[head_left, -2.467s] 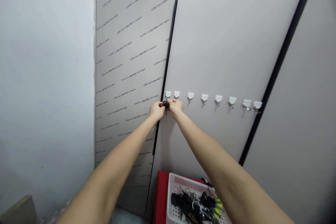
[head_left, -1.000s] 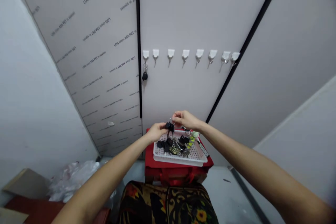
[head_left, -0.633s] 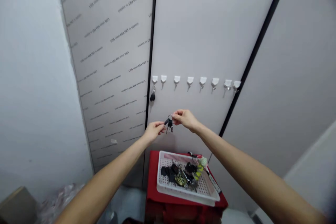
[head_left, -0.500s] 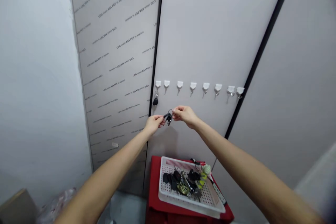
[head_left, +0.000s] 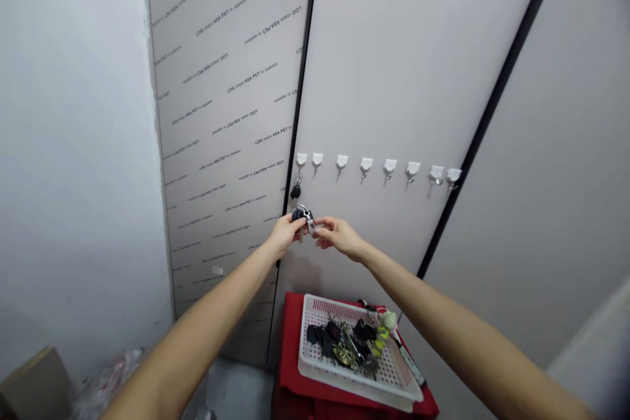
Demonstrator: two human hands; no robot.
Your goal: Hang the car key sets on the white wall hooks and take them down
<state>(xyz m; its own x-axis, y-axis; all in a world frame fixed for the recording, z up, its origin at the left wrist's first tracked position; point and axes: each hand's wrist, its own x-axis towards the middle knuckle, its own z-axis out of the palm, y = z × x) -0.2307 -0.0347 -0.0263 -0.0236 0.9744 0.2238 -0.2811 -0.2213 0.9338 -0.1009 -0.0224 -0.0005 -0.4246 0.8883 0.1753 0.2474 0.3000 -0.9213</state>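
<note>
In front of the cabinet door, my left hand (head_left: 284, 233) is closed on a bunch of keys (head_left: 300, 215) with dark heads and a metal ring. A silver clip hangs at the right side of the bunch. The fingertips of my right hand (head_left: 339, 236) are closed at this clip; the exact grip is partly hidden. Just above my left hand, a black key fob (head_left: 295, 191) hangs from the leftmost of several white hooks (head_left: 341, 162) set in a row across the door. The other hooks carry nothing.
Below my hands, a white plastic basket (head_left: 315, 373) full of keys and keyrings rests on a red box (head_left: 289, 348). A dark gap strip (head_left: 487, 118) runs along the door's right side. At lower left are a cardboard box (head_left: 37, 384) and some plastic wrapping (head_left: 105, 384).
The bunch of keys has shifted slightly left, and its silver clip now faces me. My right hand has moved down from the ring to the clip. The view has tilted a little.
</note>
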